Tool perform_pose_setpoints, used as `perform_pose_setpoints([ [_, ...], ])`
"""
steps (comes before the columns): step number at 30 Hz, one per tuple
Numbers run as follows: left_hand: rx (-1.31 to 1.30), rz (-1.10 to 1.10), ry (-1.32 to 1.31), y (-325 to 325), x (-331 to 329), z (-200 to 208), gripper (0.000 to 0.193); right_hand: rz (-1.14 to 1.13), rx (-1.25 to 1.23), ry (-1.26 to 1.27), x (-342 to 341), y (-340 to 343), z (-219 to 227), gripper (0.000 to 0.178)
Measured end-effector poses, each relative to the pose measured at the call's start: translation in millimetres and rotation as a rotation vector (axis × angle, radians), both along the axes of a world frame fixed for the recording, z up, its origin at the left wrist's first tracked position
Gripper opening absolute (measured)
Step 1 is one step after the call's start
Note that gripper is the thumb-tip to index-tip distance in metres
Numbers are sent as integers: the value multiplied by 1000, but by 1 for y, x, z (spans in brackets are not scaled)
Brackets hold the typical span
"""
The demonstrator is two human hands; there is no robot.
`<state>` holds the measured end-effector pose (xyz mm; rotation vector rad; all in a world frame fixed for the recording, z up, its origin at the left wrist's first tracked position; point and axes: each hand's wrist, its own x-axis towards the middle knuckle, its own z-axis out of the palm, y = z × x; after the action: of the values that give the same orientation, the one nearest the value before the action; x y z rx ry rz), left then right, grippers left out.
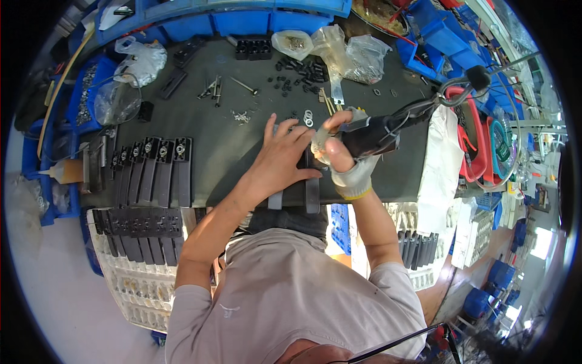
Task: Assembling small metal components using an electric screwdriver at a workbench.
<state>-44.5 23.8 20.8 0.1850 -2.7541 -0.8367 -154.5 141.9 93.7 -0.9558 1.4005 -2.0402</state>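
My right hand [350, 159], in a fingerless white glove with a yellow hem, is wrapped round a black power screwdriver [373, 134] that hangs from a cable and hook. The tool lies tilted, its tip hidden by my hands. Beside it, my left hand [276, 156] is bare, thumb and forefinger round the upper part of a black handle [312, 195] at the table's near edge; the other fingers are spread. A second, greyer strip [275, 200] pokes out below my left wrist. White rings [308, 117] lie just beyond my fingers.
Several black handles [184, 176] stand in a row at left, with more on a tray [138, 291] below. Small black parts [309, 71], screws [240, 117] and plastic bags [367, 57] lie farther back. Blue bins [242, 23] line the far edge; red baskets [464, 130] stand at right.
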Motion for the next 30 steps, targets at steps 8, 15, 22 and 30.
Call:
perform_pose_setpoints([
  [8,76,384,197,-44,49,-10,40,-108,-157,22,-22,24,0,57],
  [15,39,759,87,-57,35,-53,18,-176,-141,68,-25,21,-13,56],
  [22,48,615,68,-67,40,-50,14,-164,-81,79,-21,19,-10,54],
  [30,1117,459,304,-15,32,-1,17,-122,-305,-52,-13,15,10,57],
])
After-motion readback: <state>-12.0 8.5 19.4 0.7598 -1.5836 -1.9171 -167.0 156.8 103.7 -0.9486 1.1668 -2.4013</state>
